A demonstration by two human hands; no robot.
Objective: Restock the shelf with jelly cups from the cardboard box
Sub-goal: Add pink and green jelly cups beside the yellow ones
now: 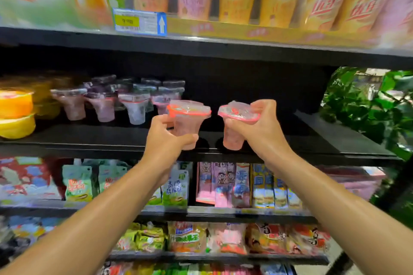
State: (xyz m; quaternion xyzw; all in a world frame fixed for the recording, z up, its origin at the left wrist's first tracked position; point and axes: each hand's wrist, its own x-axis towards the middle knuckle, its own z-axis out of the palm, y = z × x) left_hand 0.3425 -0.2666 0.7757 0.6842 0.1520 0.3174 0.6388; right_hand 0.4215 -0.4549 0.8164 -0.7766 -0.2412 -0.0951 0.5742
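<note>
We hold one jelly cup in each hand, both in front of the middle shelf point(290, 140), over its front edge. The left hand point(166, 140) has fingers and thumb curled round the narrow body of the left cup point(187, 123), under the red rim, so the lid stays up and the cup is upright. The right hand point(259, 127) grips the right cup point(234, 127) from the side and top, fingers clamped over the rim; this cup tilts a little to the left. The 2 cups are near each other, not touching.

On the shelf, twd the left end, a row of cups point(107, 102) already stands, some stacked 2 high. Right of them, up to the right end, the board is dark and free, approx. where our hands point. We think this is why both cups come here: to continue the row to the right.

At the far left edge are orange tubs point(15, 114). The box is not in view, so we cannot tell how many cups remain.

Next, we judge, set the cups down upright beside the row; the tilted one needs levelling first, or it may tip.
</note>
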